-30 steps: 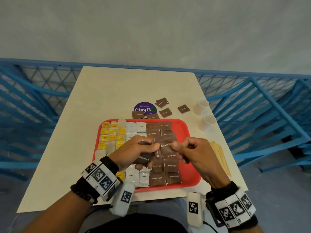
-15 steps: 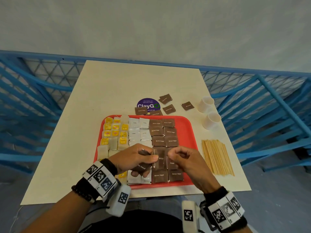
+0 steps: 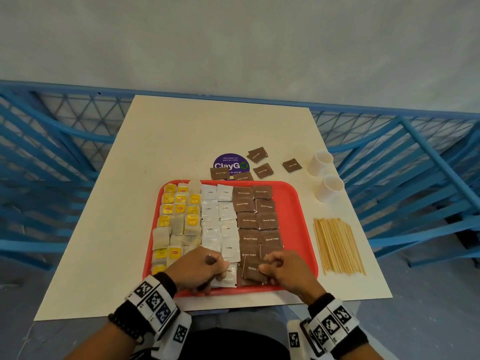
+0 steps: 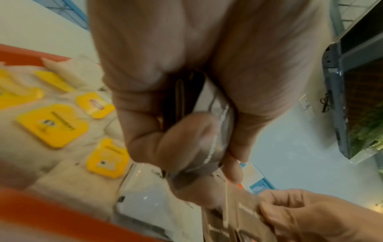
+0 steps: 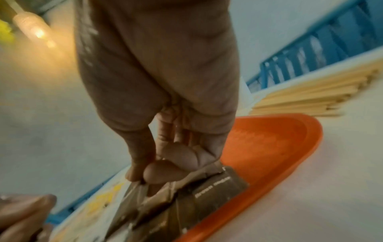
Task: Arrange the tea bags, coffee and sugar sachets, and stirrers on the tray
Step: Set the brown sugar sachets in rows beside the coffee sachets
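The right hand's [image 3: 285, 271] grip pinched a brown sugar sachet [image 3: 253, 270] between thumb and fingertips, low over the near end of the red tray [image 3: 298, 229]. The left hand [image 3: 197, 268] curled round a small stack of brown sachets [image 4: 182, 98], mostly hidden inside the fist. Both wrist views were blurred, so the print there was barely legible. On the tray lay yellow-tagged tea bags [image 3: 179, 211] at the left, white coffee sachets [image 3: 218, 211] in the middle and brown sugar sachets [image 3: 257, 219] beside them, overlapping. Wooden stirrers [image 3: 337, 245] lay on the bench [image 3: 181, 136] just right of the tray, and loose brown sachets [image 3: 262, 170] beyond it.
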A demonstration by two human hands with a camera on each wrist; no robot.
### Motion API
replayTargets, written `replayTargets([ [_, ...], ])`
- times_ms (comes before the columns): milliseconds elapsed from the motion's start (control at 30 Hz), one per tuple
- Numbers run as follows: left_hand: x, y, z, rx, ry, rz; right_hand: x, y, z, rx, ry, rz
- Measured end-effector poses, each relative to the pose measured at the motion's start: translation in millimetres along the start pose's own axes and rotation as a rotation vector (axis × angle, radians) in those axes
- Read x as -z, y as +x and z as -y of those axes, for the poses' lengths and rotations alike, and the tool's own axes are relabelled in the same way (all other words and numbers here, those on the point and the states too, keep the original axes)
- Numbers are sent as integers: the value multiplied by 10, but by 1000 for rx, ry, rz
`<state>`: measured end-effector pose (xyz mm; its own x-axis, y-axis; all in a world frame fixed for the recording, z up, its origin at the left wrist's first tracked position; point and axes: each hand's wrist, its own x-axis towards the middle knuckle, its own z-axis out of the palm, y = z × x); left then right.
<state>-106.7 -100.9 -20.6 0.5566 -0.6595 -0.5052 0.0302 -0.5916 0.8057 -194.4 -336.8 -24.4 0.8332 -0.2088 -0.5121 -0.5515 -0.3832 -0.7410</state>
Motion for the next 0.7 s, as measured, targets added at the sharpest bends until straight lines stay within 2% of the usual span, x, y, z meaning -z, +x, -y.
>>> replayTargets([
  [133, -16, -30, 36, 28, -27, -53, -90, 86, -50, -3, -61, 1],
  [267, -45, -18, 27, 24, 2, -49, -122, 128, -64, -19, -115, -100],
  [400, -146, 51, -61, 14, 122, -21, -109, 171, -94, 3, -231, -215],
  [533, -248, 95, -151, -18, 168, 18, -126, 126, -83, 35, -324, -118],
  [600, -240, 78, -173, 7, 25, -10, -171, 92, -51, 53, -422, -88],
  [633, -231, 67, -191, 39, -125, -26, -176, 83, -35, 59, -443, -87],
  [700, -155, 36, -246, 123, -562, 1, -139, 62, 43, 92, -396, -108],
])
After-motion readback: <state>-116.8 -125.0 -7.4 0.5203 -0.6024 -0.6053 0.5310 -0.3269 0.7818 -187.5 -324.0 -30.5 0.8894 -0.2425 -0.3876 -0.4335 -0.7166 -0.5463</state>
